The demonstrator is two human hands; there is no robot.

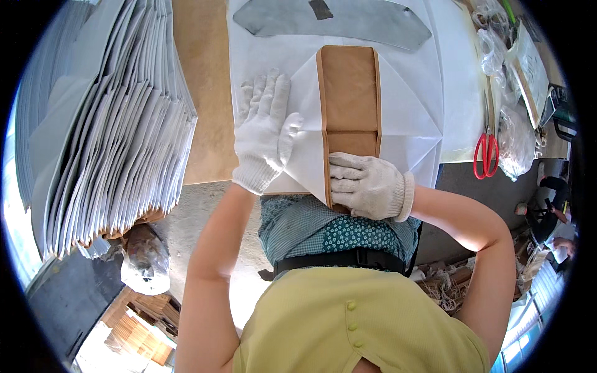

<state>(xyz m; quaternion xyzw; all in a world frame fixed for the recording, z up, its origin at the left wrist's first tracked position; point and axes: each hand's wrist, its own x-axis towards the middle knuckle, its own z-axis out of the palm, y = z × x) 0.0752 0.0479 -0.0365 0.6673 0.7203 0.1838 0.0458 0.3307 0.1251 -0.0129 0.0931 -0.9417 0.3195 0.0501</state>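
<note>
In front of me lies a folded white paper piece (407,99) with pointed corners, a paper bag by its look. A long brown paper strip (351,93) with folded edges and a cross crease runs down its middle. My left hand (264,121), in a white knit glove, rests flat on the white paper left of the strip, fingers stretched out. My right hand (367,185), gloved the same way, presses on the near end of the strip with fingers pointing left. Neither hand visibly grips anything. The strip's near end is partly hidden under the right hand.
A tall stack of folded white paper bags (124,143) stands at the left. A grey flat plate (336,23) with angled ends lies at the far side. Red-handled scissors (486,155) and clear plastic bags (516,140) are at the right edge. Another person (556,217) sits far right.
</note>
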